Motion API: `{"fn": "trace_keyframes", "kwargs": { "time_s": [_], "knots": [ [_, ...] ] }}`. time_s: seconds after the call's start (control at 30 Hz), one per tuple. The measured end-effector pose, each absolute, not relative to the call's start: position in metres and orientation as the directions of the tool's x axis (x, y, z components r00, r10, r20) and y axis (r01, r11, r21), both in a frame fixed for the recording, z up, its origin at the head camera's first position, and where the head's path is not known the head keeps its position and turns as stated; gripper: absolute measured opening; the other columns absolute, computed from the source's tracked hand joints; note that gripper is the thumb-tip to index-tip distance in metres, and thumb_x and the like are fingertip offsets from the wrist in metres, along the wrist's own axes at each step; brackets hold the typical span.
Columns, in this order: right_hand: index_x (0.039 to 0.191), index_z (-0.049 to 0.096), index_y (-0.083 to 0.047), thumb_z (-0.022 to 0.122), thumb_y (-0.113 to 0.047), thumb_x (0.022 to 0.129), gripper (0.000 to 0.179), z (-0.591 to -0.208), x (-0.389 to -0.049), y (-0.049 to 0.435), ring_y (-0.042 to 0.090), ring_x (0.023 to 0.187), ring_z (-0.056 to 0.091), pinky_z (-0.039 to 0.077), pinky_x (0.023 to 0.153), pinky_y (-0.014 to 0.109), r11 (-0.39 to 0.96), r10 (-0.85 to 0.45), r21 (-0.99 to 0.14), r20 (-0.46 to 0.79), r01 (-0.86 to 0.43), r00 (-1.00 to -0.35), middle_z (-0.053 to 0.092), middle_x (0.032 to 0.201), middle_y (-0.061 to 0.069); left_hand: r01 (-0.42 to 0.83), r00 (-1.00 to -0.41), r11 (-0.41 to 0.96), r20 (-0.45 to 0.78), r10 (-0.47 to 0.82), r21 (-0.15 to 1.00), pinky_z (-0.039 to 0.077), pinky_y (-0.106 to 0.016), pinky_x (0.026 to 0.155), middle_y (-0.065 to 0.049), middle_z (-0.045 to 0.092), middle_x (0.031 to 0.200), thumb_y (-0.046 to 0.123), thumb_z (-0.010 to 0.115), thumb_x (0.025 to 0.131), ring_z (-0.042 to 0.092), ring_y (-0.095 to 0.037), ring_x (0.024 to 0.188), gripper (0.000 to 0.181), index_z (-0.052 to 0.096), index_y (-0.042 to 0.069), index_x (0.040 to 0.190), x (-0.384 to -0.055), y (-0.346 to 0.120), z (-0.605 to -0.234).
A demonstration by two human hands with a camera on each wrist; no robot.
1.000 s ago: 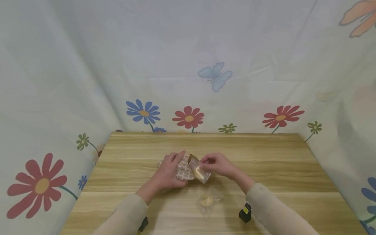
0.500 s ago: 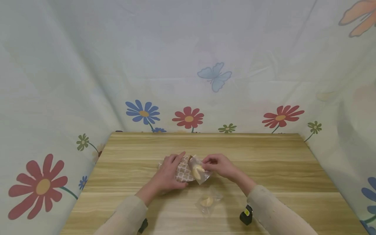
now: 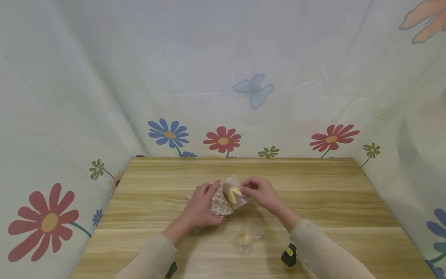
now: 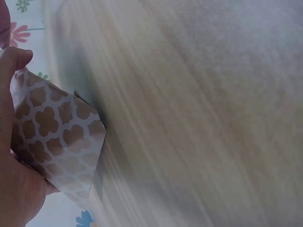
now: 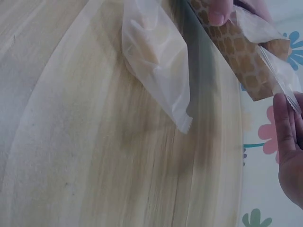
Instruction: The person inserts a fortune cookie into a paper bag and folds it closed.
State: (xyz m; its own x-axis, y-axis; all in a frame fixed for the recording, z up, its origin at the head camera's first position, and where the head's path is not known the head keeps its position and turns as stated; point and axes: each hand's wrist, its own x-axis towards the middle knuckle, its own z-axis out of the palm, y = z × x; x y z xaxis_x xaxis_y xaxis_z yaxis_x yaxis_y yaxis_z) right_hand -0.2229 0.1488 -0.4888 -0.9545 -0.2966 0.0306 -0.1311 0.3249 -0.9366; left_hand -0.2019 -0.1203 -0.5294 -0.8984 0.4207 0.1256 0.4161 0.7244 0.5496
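Observation:
My left hand [image 3: 202, 207] grips a brown paper bag [image 3: 220, 203] with a white lattice pattern, lying on its side with its mouth toward the right. At that mouth, my right hand [image 3: 261, 192] pinches the edge of a clear wrapper holding a pale yellow, curved cookie [image 3: 234, 195], apparently a fortune cookie. In the right wrist view the crimped wrapper edge [image 5: 279, 73] lies against the bag's opening, between the fingers and thumb. How far it reaches inside is hard to tell. The left wrist view shows the bag [image 4: 57, 137] between thumb and fingers.
A second wrapped cookie [image 3: 245, 238] lies on the wooden table [image 3: 331, 209], nearer the front than the hands. Flower-printed cloth [image 3: 195, 97] hangs behind the table and along both sides. A black wrist device [image 3: 289, 255] sits below the right sleeve.
The right hand has shifted the wrapped cookie slightly up and away from me, turning it, so its wrapper now stands higher beside the bag's mouth. The left hand stays almost still.

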Motion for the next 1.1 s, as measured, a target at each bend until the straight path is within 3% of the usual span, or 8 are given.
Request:
{"fn": "trace_keyframes", "kwargs": {
  "time_s": [0.33,0.77,1.1],
  "knots": [
    [0.104,0.077,-0.004,0.076,-0.012,0.1,0.009,-0.486,-0.224,0.143,0.015,0.084,0.068,0.058,0.073,0.026,0.347,-0.264,-0.925,0.064,-0.156,-0.962,0.075,0.093,0.005,0.436,-0.895,0.741,0.16,0.415,0.511,0.049,-0.051,0.108,-0.011,0.045,0.149,0.051,0.096,0.067,0.044,-0.028,0.13,0.132,0.023,0.02,0.171,-0.2,-0.117,-0.534],
    [0.103,0.078,-0.007,0.078,-0.011,0.099,0.006,-0.49,-0.216,0.131,0.015,0.086,0.071,0.06,0.076,0.025,0.363,-0.249,-0.901,0.152,-0.238,-0.956,0.077,0.097,0.004,0.378,-0.924,0.77,0.158,0.349,0.514,0.048,-0.055,0.109,-0.015,0.044,0.156,0.055,0.095,0.066,0.045,-0.033,0.132,0.136,0.016,0.024,0.173,-0.199,-0.117,-0.533],
    [0.104,0.08,-0.008,0.078,-0.011,0.098,0.006,-0.484,-0.211,0.126,0.01,0.081,0.069,0.059,0.073,0.024,0.419,-0.332,-0.847,0.193,-0.327,-0.923,0.078,0.096,0.002,0.409,-0.911,0.758,0.177,0.372,0.509,0.046,-0.055,0.112,-0.013,0.045,0.154,0.054,0.094,0.068,0.044,-0.032,0.132,0.133,0.018,0.023,0.172,-0.2,-0.117,-0.531]
  ]
}}
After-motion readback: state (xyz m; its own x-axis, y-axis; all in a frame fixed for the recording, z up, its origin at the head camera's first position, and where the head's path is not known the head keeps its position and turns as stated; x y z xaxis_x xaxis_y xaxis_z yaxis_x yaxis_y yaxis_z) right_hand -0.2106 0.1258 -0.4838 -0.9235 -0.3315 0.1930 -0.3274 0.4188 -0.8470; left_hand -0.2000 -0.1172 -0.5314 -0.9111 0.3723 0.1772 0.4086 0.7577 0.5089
